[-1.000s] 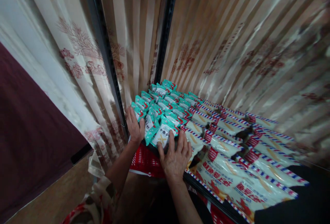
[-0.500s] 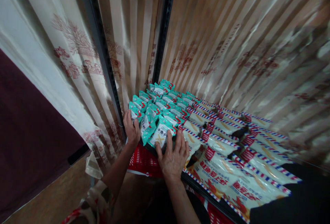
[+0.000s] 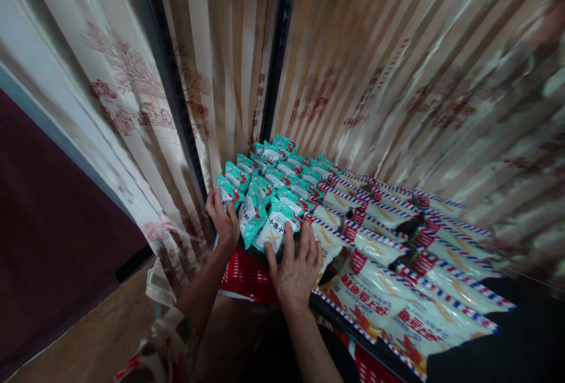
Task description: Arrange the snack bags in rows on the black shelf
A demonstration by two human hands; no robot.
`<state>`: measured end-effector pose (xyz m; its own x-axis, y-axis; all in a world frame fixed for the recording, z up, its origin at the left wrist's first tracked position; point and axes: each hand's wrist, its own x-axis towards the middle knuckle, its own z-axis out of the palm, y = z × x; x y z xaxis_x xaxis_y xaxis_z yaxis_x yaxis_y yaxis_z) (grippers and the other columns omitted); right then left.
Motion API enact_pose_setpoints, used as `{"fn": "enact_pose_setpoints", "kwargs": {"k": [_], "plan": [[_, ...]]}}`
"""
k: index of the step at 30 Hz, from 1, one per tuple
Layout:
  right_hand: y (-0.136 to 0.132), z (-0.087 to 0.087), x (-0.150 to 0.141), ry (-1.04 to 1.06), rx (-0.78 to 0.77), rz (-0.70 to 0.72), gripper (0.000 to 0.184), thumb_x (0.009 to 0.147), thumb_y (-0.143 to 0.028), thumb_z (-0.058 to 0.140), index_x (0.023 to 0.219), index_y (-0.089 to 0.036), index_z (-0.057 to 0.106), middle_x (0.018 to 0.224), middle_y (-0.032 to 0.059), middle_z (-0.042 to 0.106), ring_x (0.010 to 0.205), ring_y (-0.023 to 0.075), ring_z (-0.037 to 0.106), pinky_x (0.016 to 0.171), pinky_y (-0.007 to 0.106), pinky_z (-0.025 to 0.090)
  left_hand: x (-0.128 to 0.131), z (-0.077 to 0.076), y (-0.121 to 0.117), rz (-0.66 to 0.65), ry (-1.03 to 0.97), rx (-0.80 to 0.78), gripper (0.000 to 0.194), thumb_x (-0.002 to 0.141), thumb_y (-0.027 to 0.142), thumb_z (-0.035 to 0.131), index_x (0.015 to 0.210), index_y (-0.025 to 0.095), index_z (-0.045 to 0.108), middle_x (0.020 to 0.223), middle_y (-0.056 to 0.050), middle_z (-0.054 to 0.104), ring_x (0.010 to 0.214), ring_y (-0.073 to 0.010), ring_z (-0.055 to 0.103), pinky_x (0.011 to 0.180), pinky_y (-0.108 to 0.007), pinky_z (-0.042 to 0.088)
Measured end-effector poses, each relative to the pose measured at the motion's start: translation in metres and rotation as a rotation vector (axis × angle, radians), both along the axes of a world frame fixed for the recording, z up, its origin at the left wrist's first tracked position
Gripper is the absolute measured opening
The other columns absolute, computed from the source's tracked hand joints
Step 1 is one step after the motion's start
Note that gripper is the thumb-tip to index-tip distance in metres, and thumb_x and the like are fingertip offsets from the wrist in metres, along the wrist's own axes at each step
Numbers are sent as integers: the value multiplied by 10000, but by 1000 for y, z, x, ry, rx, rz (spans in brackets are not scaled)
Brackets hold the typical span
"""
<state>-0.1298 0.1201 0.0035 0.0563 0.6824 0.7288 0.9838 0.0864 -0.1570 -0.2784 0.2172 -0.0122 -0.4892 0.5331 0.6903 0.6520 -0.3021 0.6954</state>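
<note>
**Green packet (image 3: 228, 190) slides a little to the left**

The left hand (image 3: 225, 224) bends its fingers around that packet, at the near left end of the green bunch (image 3: 278, 178). I can't tell if it grips tight. Since a moment ago, hand and packet have shifted a bit left, so there looks to be a little more room beside the next packet (image 3: 252, 215). The right hand (image 3: 295, 274) is spread wide, with fingertips on the front packet (image 3: 274, 229), which stays about the same. The green bunch sits in the middle of the frame. White bags (image 3: 366, 295) with striped edges fill the lower right. A red basket (image 3: 247, 277) shows below, and tan curtains (image 3: 353, 77) hang behind.
</note>
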Motion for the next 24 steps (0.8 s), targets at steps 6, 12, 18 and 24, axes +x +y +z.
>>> {"fn": "enact_pose_setpoints", "kwargs": {"k": [6, 12, 18, 24], "plan": [[0, 1, 0, -5, 10, -2, 572, 851, -441, 524, 1347, -176, 418, 1471, 186, 285, 1329, 328, 284, 1021, 530, 279, 2, -4, 0, 54, 54, 23, 387, 940, 338, 348, 1192, 140, 565, 1303, -166, 396, 1239, -267, 378, 1052, -454, 319], [0, 1, 1, 0, 4, 0, 568, 854, -436, 520, 1349, -175, 419, 1474, 182, 283, 1335, 323, 276, 1025, 524, 279, 1, 1, 4, 82, 76, 1, 410, 952, 290, 289, 1212, 133, 565, 1363, -173, 398, 1299, -276, 334, 1059, -465, 311], [1, -1, 0, 5, -4, -7, 568, 844, -442, 538, 1331, -166, 444, 1467, 188, 295, 1329, 329, 284, 1027, 527, 277, -4, -2, 12, -48, 181, 6, 473, 961, 289, 229, 1386, 115, 340, 1409, -170, 400, 1345, -220, 309, 1107, -454, 263], [1, -1, -1, 25, -4, -6, 560, 855, -433, 519, 1344, -175, 425, 1472, 182, 287, 1339, 324, 266, 1025, 532, 271, -7, -6, 5, -153, 206, 11, 514, 962, 327, 201, 1419, 108, 280, 1474, -163, 303, 1383, -222, 228, 1129, -463, 202]]}}
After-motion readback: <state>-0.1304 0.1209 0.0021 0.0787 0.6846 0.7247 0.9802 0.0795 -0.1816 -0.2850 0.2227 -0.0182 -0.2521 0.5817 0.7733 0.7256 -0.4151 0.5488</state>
